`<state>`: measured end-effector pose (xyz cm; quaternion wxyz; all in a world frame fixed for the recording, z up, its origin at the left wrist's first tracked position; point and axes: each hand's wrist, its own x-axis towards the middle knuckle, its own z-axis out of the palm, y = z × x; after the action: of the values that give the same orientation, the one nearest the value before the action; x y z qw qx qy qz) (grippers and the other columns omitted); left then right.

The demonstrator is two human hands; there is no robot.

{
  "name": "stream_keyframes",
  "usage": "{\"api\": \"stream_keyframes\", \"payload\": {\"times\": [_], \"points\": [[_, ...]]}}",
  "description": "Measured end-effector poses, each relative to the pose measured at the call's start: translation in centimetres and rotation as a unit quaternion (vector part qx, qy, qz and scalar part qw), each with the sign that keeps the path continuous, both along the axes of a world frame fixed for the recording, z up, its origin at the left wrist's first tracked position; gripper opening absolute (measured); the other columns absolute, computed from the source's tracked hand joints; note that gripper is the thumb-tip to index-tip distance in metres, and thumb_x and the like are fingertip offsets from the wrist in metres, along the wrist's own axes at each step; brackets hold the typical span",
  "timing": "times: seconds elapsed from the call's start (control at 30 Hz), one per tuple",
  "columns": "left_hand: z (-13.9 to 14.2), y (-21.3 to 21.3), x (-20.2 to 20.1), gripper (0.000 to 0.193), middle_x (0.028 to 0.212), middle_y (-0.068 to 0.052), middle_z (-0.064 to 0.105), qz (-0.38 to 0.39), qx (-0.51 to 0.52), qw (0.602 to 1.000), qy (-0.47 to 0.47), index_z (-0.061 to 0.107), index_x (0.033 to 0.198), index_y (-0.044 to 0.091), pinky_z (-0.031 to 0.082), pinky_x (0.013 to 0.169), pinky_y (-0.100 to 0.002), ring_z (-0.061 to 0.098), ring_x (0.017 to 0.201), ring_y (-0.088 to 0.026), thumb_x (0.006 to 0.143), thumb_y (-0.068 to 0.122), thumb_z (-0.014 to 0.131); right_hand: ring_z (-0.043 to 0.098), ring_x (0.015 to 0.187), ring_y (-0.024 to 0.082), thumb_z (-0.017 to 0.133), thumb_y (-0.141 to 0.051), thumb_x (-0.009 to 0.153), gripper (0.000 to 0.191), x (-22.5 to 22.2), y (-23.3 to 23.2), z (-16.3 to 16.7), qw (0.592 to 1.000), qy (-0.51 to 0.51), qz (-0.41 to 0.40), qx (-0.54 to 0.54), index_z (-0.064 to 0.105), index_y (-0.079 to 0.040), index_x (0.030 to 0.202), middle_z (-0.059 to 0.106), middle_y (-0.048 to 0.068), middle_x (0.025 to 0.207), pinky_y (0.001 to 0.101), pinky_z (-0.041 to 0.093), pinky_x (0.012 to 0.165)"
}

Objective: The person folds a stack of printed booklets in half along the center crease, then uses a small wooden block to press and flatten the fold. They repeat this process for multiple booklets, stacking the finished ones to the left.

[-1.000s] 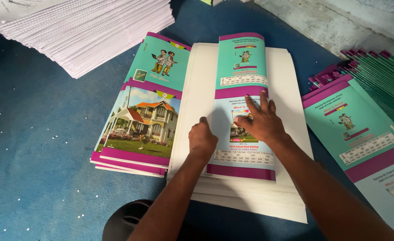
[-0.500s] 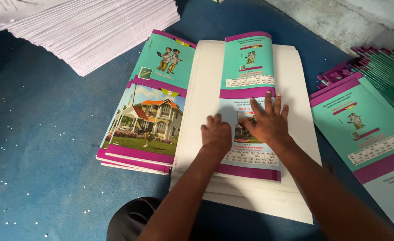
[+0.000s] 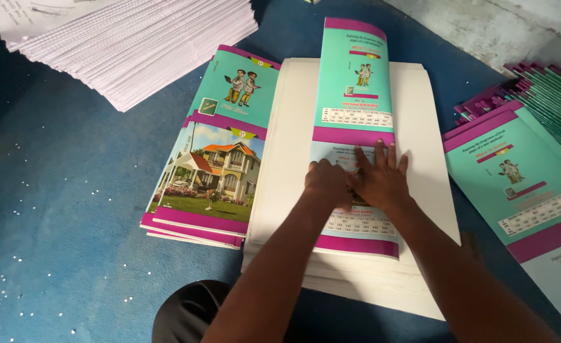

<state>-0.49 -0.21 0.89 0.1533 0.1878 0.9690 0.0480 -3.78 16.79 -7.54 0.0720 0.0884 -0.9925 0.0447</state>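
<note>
Left hand (image 3: 326,183) and right hand (image 3: 377,181) press flat, fingers spread and gripping nothing, on the folded teal-and-magenta printed paper cover (image 3: 355,136) lying atop the thick white paper stack (image 3: 420,114); uneven pressure could likely skew its crease or slide the stack's top sheets

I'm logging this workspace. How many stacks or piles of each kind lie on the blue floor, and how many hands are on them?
White paper stacks: 2
Printed cover piles: 3
Hands: 2, left hand, right hand
Total: 7
</note>
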Motion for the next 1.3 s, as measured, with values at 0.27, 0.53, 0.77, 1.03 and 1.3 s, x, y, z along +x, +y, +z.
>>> {"api": "stream_keyframes", "payload": {"times": [0.27, 0.53, 0.77, 1.03, 1.3], "points": [[1.6, 0.6, 1.0, 0.074, 0.119, 0.000, 0.068, 0.004, -0.043, 0.999, -0.022, 0.073, 0.124, 0.039, 0.040, 0.110, -0.045, 0.048, 0.129, -0.029, 0.054, 0.050, 0.097, 0.018, 0.153, 0.050, 0.061, -0.066, 0.086, 0.083, 1.3, -0.4, -1.0, 0.996, 0.082, 0.002, -0.041, 0.046, -0.024, 0.155, 0.027, 0.028, 0.164, 0.0765, 0.014, 0.114], [1.2, 0.7, 0.7, 0.077, 0.114, -0.001, 0.072, 0.010, -0.059, 0.998, -0.026, 0.072, 0.126, 0.029, 0.040, 0.108, -0.041, 0.050, 0.128, -0.027, 0.056, 0.050, 0.096, 0.020, 0.151, 0.047, 0.069, -0.065, 0.080, 0.086, 0.5, 0.1, -0.9, 0.993, 0.052, 0.007, -0.102, 0.051, -0.017, 0.149, 0.027, 0.026, 0.162, 0.0732, 0.015, 0.114], [0.1, 1.0, 0.0, 0.092, 0.123, -0.013, 0.063, 0.045, -0.071, 0.996, -0.033, 0.067, 0.123, 0.001, 0.041, 0.108, -0.041, 0.049, 0.129, -0.030, 0.054, 0.053, 0.099, 0.053, 0.136, 0.033, 0.079, -0.039, 0.082, 0.066, -0.9, 5.5, 1.6, 0.958, -0.061, 0.064, -0.272, 0.061, -0.008, 0.137, 0.057, 0.018, 0.145, 0.0432, 0.043, 0.111], [-0.5, 1.0, -0.4, 0.104, 0.136, -0.018, 0.052, 0.076, -0.061, 0.995, -0.036, 0.058, 0.134, 0.003, 0.049, 0.106, -0.040, 0.046, 0.131, -0.036, 0.053, 0.053, 0.100, 0.072, 0.102, 0.031, 0.075, -0.026, 0.086, 0.031, 3.0, 14.1, 3.5, 0.992, -0.036, -0.025, -0.117, 0.072, -0.011, 0.113, 0.075, 0.014, 0.107, 0.0425, 0.057, 0.091], [-0.6, 0.8, -0.4, 0.105, 0.137, -0.017, 0.050, 0.086, -0.051, 0.994, -0.042, 0.055, 0.137, 0.006, 0.053, 0.103, -0.040, 0.046, 0.130, -0.036, 0.053, 0.051, 0.100, 0.078, 0.077, 0.036, 0.084, -0.021, 0.073, 0.047, 7.5, 20.5, 3.2, 0.901, -0.311, -0.244, -0.181, 0.071, 0.002, 0.112, 0.078, 0.026, 0.099, 0.0461, 0.065, 0.069]]}}
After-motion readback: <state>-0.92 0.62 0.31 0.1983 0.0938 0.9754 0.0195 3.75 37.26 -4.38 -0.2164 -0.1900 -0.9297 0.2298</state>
